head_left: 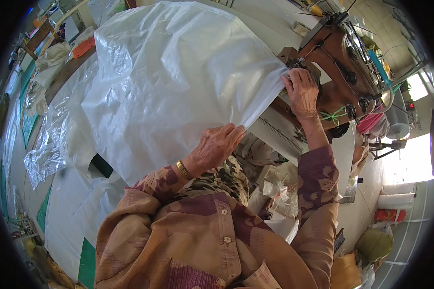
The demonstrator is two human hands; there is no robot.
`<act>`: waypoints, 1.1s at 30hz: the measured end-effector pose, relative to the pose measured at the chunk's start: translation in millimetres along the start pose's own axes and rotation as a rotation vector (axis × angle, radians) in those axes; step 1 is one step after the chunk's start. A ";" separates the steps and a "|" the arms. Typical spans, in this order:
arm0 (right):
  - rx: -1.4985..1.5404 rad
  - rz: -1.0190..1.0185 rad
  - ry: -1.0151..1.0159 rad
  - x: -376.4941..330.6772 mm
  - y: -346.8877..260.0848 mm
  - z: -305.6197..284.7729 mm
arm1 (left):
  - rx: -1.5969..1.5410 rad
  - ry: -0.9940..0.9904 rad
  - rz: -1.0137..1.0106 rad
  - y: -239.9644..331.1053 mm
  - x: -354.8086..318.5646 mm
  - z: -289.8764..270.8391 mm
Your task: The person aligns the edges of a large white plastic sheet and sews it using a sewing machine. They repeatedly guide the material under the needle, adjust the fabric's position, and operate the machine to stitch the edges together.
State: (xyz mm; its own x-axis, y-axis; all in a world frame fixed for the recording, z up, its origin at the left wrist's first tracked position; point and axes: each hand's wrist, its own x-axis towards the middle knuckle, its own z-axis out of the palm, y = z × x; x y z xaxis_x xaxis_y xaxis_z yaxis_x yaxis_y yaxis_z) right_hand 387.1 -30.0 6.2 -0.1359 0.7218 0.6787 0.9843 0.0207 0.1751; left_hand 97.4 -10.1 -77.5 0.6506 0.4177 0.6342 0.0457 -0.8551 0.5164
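A large white translucent plastic sheet spreads over the table in front of me, its right edge folded into a narrow hem. With closed fingers, my left hand grips that edge near my lap. My right hand pinches the same edge farther up, close to the needle area of a brown sewing machine. Between the two hands the hem runs taut and straight. The fingers of my right hand partly hide the needle and presser foot.
A ruler lies along the table edge below the machine. Green thread hangs at the machine's near end. Crumpled clear plastic sits below on the right. An orange cloth lies at the far left, and white rolls stand by the right wall.
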 end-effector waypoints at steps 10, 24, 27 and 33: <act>0.284 0.264 0.065 -18.9 -11.2 -1.4 | -0.106 0.094 -0.020 -5.5 -3.7 4.3; 0.179 0.154 -0.030 -24.5 -6.0 -3.0 | -0.052 -0.041 0.054 -9.9 -5.2 4.4; 0.109 0.066 -0.015 -24.0 -5.4 -2.3 | -0.031 -0.081 0.056 -8.1 -2.1 -0.2; 0.027 0.013 -0.123 -19.5 -5.3 -11.6 | -0.054 -0.086 0.021 4.3 5.2 -12.2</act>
State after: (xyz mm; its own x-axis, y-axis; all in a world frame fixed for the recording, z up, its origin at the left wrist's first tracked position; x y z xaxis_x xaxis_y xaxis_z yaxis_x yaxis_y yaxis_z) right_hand 383.2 -52.2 0.3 -0.1102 0.8014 0.5879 0.9887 0.0281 0.1470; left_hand 91.7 -7.9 -65.0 0.7135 0.3701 0.5950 -0.0084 -0.8446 0.5354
